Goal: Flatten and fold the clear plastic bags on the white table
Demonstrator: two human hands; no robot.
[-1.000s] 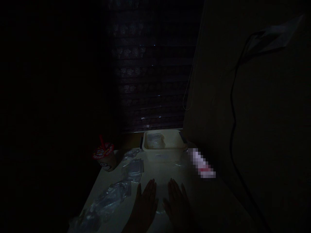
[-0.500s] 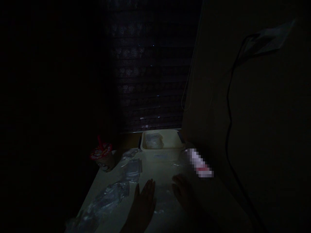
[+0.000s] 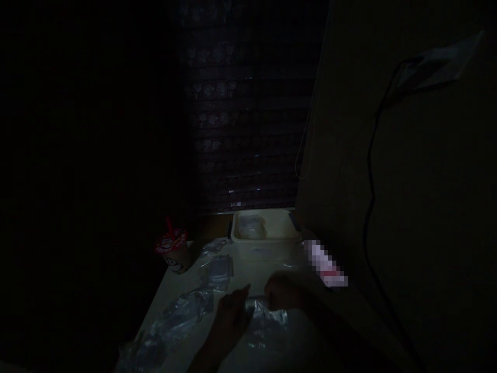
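Note:
The scene is very dark. My left hand [image 3: 229, 316] and my right hand [image 3: 283, 292] are at the near middle of a pale table [image 3: 182, 290], both with fingers curled on a crumpled clear plastic bag [image 3: 266, 321] lifted slightly between them. More clear plastic bags [image 3: 178, 316] lie in a loose row to the left of my left hand. A small stack of flat bags [image 3: 219, 269] lies farther back.
A pale plastic tub [image 3: 266, 241] with clear plastic inside stands at the table's far end. A drink cup [image 3: 173, 251] with a red straw stands at the far left corner. A wall with a dangling black cable [image 3: 368, 207] borders the right. A closed blind [image 3: 240, 129] fills the back.
Both hands lay flat and spread on the table a second ago. They have since curled and gathered up the clear plastic bag between them, which now stands crumpled off the table.

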